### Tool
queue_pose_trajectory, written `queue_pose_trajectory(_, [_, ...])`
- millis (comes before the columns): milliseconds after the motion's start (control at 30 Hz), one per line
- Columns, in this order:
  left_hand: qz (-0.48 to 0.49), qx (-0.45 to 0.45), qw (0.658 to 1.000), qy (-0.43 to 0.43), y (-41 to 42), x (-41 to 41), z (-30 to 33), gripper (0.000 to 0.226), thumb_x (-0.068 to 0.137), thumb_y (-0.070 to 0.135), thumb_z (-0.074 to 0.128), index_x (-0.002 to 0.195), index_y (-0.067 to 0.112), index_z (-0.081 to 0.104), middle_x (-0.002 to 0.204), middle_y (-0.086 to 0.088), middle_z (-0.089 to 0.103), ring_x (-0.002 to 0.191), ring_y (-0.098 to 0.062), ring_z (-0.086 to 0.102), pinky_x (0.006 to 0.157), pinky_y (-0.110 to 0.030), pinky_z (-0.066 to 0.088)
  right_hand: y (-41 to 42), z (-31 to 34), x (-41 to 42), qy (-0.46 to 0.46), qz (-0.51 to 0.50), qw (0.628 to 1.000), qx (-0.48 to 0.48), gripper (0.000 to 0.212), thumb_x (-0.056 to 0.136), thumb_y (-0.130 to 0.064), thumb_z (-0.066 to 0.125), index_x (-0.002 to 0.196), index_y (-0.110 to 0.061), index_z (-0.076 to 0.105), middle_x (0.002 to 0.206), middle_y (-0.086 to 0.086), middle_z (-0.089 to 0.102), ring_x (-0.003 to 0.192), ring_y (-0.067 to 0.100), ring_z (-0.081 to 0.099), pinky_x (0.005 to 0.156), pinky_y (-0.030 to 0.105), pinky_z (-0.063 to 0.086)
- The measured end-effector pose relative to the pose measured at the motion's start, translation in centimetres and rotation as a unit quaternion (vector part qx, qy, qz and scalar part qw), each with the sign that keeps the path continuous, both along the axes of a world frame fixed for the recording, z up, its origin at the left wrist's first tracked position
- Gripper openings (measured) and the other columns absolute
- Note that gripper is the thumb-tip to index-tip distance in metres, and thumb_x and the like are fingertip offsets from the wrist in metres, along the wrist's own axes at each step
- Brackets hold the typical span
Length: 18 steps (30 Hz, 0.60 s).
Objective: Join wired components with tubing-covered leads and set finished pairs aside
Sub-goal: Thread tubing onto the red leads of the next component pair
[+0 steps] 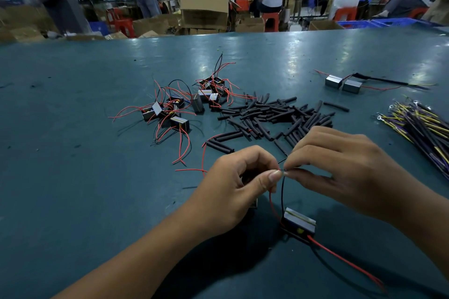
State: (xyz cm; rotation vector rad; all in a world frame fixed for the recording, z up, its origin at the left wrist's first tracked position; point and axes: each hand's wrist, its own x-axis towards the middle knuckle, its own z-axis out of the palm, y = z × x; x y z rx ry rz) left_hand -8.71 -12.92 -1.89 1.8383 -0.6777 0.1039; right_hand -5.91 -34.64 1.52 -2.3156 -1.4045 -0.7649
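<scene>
teal bench [73, 201] | wired component [300, 223] lies below the hands | left hand [233, 192] pinches red lead, right hand [345, 167] pinches black lead, tips meeting | risk: thin ends slip apart; lead tension could drag component

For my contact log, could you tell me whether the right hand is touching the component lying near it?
Apart. The head view shows the right hand raised above the component, with green table between them.

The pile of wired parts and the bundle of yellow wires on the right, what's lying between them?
In the head view, a heap of short black tubing pieces lies between the wired parts and the yellow wire bundle.
</scene>
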Motion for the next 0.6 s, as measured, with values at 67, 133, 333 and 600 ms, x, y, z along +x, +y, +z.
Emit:
queue_pose_trajectory(67, [0.003, -0.001, 1.000, -0.008, -0.1, -0.1, 0.1, 0.007, 0.098, 0.016, 0.062, 0.091, 0.013, 0.063, 0.077, 0.001, 0.065, 0.070, -0.010, 0.060, 0.067, -0.022, 0.048, 0.2, 0.1, -0.2, 0.041, -0.005, 0.999, -0.001, 0.017, 0.096, -0.021, 0.064, 0.086, -0.010, 0.071, 0.082, -0.001, 0.060, 0.073, 0.016, 0.054, 0.068, 0.024, 0.046])
queue_pose_trajectory(133, [0.009, -0.002, 1.000, -0.016, -0.2, -0.1, 0.1, 0.008, 0.097, 0.016, 0.062, 0.091, 0.011, 0.063, 0.076, 0.001, 0.064, 0.069, -0.014, 0.061, 0.065, -0.026, 0.049, 0.2, 0.2, -0.5, 0.105, -0.014, 0.994, 0.014, 0.015, 0.095, -0.026, 0.064, 0.088, -0.015, 0.069, 0.080, -0.009, 0.058, 0.072, 0.005, 0.051, 0.069, 0.014, 0.040])
queue_pose_trajectory(333, [0.030, 0.030, 0.997, -0.058, -0.3, -0.1, 0.1, 0.009, 0.097, 0.017, 0.063, 0.091, 0.011, 0.063, 0.073, 0.008, 0.062, 0.065, -0.003, 0.055, 0.064, -0.015, 0.042, 1.1, -0.2, -1.0, 0.647, -0.030, 0.727, 0.228, 0.022, 0.087, -0.020, 0.074, 0.069, -0.014, 0.063, 0.059, -0.004, 0.049, 0.046, 0.005, 0.038, 0.041, 0.015, 0.029])
queue_pose_trajectory(600, [0.007, -0.009, 1.000, 0.012, 0.0, 0.0, 0.1, 0.009, 0.098, 0.015, 0.062, 0.089, 0.015, 0.062, 0.073, 0.010, 0.063, 0.068, -0.003, 0.058, 0.065, -0.022, 0.047, -0.1, 0.0, -0.3, 0.238, -0.062, 0.963, 0.107, 0.008, 0.088, -0.022, 0.064, 0.093, -0.029, 0.066, 0.082, -0.013, 0.064, 0.073, 0.009, 0.061, 0.062, 0.016, 0.045])
